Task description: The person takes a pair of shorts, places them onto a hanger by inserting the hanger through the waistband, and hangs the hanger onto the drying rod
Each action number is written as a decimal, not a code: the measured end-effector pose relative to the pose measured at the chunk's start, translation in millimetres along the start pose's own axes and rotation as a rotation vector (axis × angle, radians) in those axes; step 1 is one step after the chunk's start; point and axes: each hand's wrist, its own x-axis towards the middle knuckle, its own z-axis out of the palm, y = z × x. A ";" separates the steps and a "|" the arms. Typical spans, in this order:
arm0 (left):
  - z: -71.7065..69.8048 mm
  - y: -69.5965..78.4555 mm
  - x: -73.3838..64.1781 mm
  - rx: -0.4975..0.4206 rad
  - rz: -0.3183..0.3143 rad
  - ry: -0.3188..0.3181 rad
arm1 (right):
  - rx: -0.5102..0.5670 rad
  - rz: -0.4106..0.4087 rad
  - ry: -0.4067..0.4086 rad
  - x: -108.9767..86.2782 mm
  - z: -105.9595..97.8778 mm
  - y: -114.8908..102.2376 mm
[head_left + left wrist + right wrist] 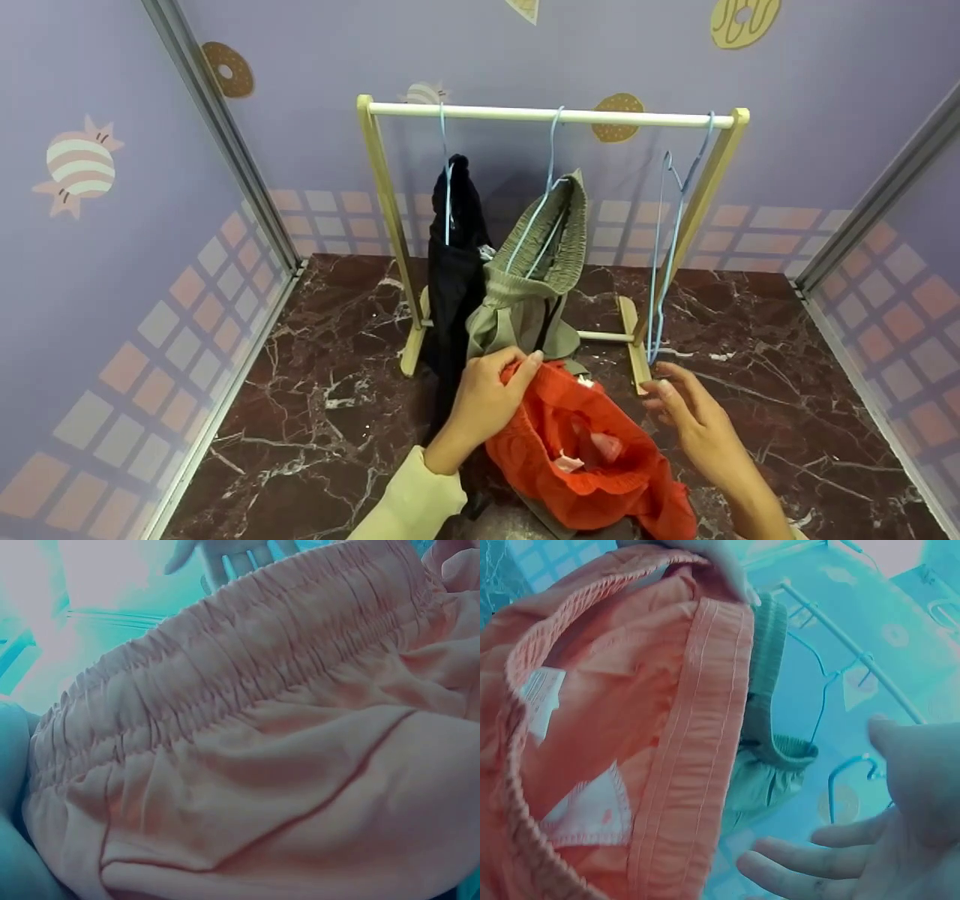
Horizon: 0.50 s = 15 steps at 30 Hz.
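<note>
A pair of red shorts with a gathered elastic waistband is held at its far edge by my left hand, thumb and fingers pinching the band. The waist faces up and gapes, showing a white label and a pale pocket patch inside. My right hand is apart from the shorts with fingers spread, its fingertips close to the lower end of a bare blue hanger. In the left wrist view the ruffled waistband fills most of the picture, with the right hand's fingers beyond it.
A small wooden rack stands near the back wall. Black trousers and an olive garment hang from it on blue hangers. Below is a dark marbled surface, enclosed by purple patterned walls at the back and sides.
</note>
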 end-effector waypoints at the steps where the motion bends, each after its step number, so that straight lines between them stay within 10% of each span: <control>1: 0.1 0.1 0.0 -0.001 -0.001 0.002 | 0.008 -0.006 0.005 1.0 0.1 -2.1; 15: 0.5 1.6 -0.3 -0.012 0.002 0.006 | 0.155 0.011 0.096 14.5 0.6 -33.4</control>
